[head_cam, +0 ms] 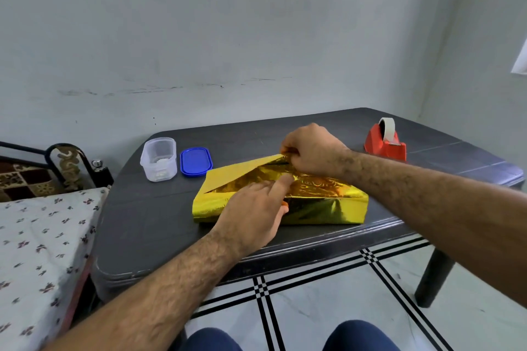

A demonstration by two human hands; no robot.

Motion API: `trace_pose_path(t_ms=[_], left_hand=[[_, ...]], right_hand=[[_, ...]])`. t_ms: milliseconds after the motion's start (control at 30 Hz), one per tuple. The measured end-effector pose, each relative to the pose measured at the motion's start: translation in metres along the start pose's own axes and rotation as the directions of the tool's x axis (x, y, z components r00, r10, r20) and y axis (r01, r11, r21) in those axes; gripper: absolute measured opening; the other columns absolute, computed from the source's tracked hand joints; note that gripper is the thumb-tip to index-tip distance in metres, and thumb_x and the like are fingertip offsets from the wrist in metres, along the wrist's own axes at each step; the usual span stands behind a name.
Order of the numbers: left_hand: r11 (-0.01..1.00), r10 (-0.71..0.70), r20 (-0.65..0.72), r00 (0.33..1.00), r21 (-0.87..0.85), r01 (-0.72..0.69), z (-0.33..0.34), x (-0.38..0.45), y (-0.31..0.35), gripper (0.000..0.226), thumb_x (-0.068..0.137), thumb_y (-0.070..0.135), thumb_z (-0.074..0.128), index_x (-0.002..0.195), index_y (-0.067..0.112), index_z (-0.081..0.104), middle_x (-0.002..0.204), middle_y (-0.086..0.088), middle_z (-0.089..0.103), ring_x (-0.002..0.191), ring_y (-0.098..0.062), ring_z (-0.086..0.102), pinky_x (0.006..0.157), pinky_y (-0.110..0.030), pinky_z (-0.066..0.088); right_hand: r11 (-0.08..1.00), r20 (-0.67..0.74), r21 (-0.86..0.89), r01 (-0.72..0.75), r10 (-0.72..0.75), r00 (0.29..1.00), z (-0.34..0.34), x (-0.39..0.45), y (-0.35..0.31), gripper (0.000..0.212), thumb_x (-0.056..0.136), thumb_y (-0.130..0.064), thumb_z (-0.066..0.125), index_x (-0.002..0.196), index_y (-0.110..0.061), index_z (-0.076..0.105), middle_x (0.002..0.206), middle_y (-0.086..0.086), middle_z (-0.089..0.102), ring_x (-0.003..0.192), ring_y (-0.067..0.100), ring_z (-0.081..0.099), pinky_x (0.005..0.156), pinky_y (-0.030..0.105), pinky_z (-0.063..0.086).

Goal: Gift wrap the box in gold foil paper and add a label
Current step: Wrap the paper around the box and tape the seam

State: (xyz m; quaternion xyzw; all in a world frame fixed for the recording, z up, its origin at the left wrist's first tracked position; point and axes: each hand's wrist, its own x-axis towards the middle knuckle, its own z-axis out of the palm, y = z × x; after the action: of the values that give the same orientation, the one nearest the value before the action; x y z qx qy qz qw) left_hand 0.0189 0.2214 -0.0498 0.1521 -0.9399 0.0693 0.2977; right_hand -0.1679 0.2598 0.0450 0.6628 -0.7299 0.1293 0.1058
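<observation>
- Head view: dark grey table [159,216], box wrapped in gold foil paper [322,208] lying near the table's front edge, roughly mid-width.
- Foil flap [242,172] folded diagonally over the box top, plain yellow underside up on the left part.
- Right hand [310,151] over the box's far edge, fingers curled, pinching the tip of the flap.
- Left hand [253,214] flat on the box top near the front edge, fingers extended and pressing the foil down; thumb hangs over the front face. Nothing gripped.
- Red tape dispenser [385,143] with a white roll, near the table's far right corner, well apart from the box.
- Clear plastic container [158,159] near the far left corner, its blue lid [196,161] lying just beside it, between container and box.
- No label can be made out.
- Bed with floral sheet [42,236] to the left of the table.
</observation>
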Motion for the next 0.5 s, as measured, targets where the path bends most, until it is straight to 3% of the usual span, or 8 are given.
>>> trace_pose_path(t_ms=[100, 267, 367, 500], left_hand=[[0.999, -0.025, 0.072, 0.997, -0.024, 0.027, 0.001, 0.004, -0.002, 0.076, 0.096, 0.042, 0.072, 0.155, 0.023, 0.029, 0.117, 0.001, 0.072, 0.109, -0.018, 0.065, 0.094, -0.029, 0.053], [0.999, -0.024, 0.150, 0.988, -0.018, 0.027, -0.010, 0.028, 0.000, 0.109, 0.068, 0.075, 0.080, 0.151, 0.027, 0.028, 0.136, 0.002, 0.059, 0.122, -0.018, 0.056, 0.106, -0.036, 0.050], [0.998, -0.057, 0.253, 0.966, 0.005, 0.057, -0.011, 0.046, 0.002, 0.111, 0.058, 0.080, 0.082, 0.141, 0.025, 0.033, 0.139, 0.001, 0.055, 0.123, -0.021, 0.055, 0.106, -0.041, 0.050], [0.993, -0.121, 0.383, 0.916, 0.041, 0.114, -0.008, 0.054, 0.003, 0.124, 0.054, 0.085, 0.080, 0.146, 0.026, 0.022, 0.145, -0.003, 0.053, 0.128, -0.027, 0.054, 0.110, -0.047, 0.047]], right_hand=[[1.000, 0.032, 0.000, -0.003, 0.003, 0.999, 0.002, 0.001, 0.000, 0.031, 0.094, -0.010, 0.059, 0.112, -0.023, 0.080, 0.102, -0.007, 0.075, 0.089, 0.014, 0.066, 0.072, 0.024, 0.055], [0.999, -0.011, 0.006, -0.037, 0.037, 0.999, -0.006, 0.009, 0.002, 0.032, 0.096, -0.008, 0.058, 0.116, -0.023, 0.078, 0.109, -0.005, 0.074, 0.094, 0.015, 0.067, 0.076, 0.024, 0.058], [0.999, -0.012, -0.009, -0.053, 0.053, 0.998, -0.011, 0.015, 0.006, 0.033, 0.094, -0.007, 0.056, 0.111, -0.024, 0.079, 0.108, -0.006, 0.075, 0.094, 0.014, 0.067, 0.078, 0.026, 0.061], [0.994, -0.043, 0.062, -0.093, 0.096, 0.994, -0.014, 0.026, 0.014, 0.035, 0.091, -0.005, 0.056, 0.109, -0.024, 0.079, 0.108, -0.007, 0.074, 0.095, 0.013, 0.066, 0.072, 0.021, 0.057]])
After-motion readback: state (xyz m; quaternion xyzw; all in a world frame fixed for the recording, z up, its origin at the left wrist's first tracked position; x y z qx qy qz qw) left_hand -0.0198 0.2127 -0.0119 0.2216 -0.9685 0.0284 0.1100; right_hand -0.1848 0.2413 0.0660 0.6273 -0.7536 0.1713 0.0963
